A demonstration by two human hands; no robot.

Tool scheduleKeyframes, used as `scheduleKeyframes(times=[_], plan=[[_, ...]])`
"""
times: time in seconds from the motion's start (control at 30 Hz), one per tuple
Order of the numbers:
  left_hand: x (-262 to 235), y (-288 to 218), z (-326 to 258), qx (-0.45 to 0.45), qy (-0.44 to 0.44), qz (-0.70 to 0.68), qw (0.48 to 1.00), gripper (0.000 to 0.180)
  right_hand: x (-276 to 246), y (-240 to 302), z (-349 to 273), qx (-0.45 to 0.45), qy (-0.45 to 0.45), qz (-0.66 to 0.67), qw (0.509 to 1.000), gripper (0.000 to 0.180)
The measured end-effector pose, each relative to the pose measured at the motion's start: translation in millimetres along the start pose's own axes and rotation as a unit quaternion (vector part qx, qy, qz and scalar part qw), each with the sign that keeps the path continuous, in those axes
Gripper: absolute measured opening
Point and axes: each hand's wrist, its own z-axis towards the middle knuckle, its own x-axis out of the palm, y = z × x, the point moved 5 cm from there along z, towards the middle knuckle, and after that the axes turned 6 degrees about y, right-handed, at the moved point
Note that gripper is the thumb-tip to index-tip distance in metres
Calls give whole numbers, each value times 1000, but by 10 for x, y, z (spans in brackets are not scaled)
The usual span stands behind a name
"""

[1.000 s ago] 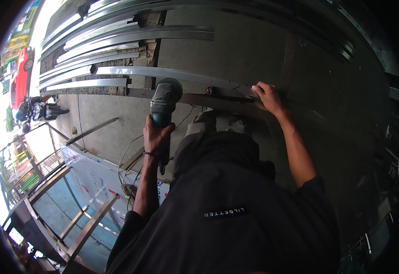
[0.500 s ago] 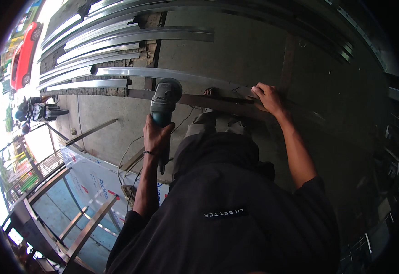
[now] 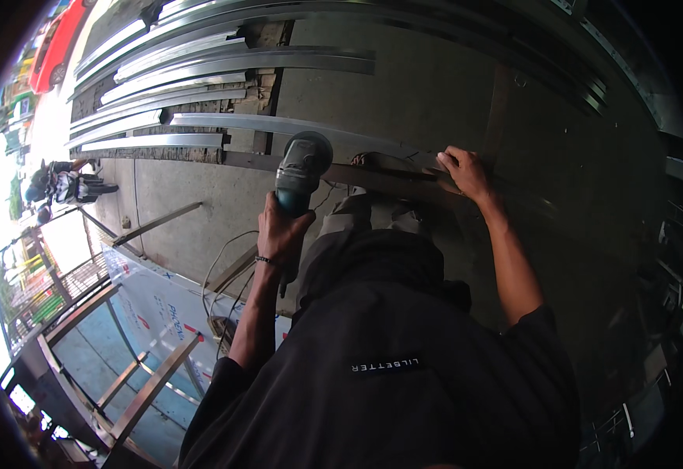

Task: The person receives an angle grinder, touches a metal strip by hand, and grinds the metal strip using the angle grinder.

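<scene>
My left hand point(image 3: 283, 233) is wrapped round the body of an angle grinder point(image 3: 301, 173), dark grey and teal. Its round disc points away from me, close to the near side of a long, thin metal profile point(image 3: 279, 123). I cannot tell whether the disc touches the metal. Toward the profile's dim right part, my right hand point(image 3: 465, 173) is closed, thumb and fingers pinched on it. Below the profile runs a dark brown beam point(image 3: 388, 180), with my foot point(image 3: 366, 159) beside it.
Several shiny metal profiles point(image 3: 177, 80) lie side by side at the far left. A loose cable point(image 3: 220, 266) curls near a printed sheet point(image 3: 161, 301) and a metal frame point(image 3: 154, 383). A motorcycle point(image 3: 71, 187) and a red car point(image 3: 58, 51) stand outside at left.
My left hand has carried the grinder a little to the right. My right hand has shifted slightly rightward and stays closed. The red car sits higher in the picture.
</scene>
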Motion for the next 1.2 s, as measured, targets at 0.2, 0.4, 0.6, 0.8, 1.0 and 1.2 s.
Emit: scheduleKeyframes(times=[0.2,0.4,0.6,0.8,1.0,1.2], plan=[[61,-23,-110,0,10,-7,1000,55,-31,125,6,-45,-16,-180,982,26],[5,57,-203,-16,22,-28,999,56,39,384,178,-82,-46,-129,987,23],[-11,145,-281,-14,12,-46,999,56,536,942,662,-129,-58,-81,987,24],[-42,242,-340,-20,12,-65,998,55,983,1053,1007,5,71,-121,990,46],[-142,544,-472,19,-44,-169,984,56,638,872,870,-21,19,-109,994,49],[-324,751,-524,-27,-55,-222,973,54,-58,1156,379,-37,-23,-99,994,41]])
